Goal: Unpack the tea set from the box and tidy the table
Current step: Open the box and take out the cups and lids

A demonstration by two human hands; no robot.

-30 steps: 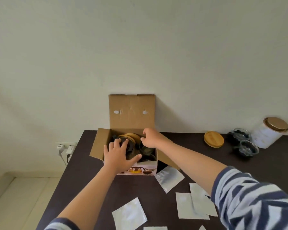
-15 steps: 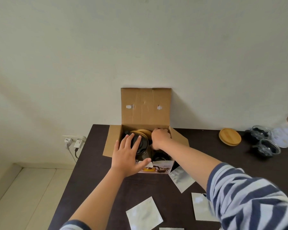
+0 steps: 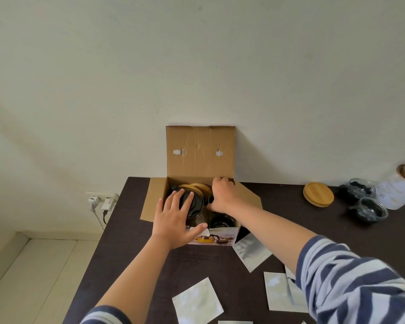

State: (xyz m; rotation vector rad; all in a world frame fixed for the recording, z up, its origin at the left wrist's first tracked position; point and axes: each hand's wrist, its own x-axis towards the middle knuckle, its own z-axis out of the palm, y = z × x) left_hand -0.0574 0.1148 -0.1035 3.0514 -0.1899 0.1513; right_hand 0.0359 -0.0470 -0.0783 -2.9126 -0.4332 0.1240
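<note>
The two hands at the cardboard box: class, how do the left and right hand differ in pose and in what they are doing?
The left hand lies flat with fingers spread over a dark glass piece near the box's front; the right hand is curled, fingers bent down deeper toward the back. The left hand's thumb rests on the front edge of the box; what the right hand grips is hidden. Both reach into the same open box.

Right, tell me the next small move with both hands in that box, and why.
Probably lift the glass teapot straight up out of the cardboard box. The left hand lies spread over its dark top, thumb at the box's front edge, while the right hand reaches in beside it with fingers curled; what it grips is hidden. Wooden lids and a glass cup sit close around, so rise slowly.
</note>
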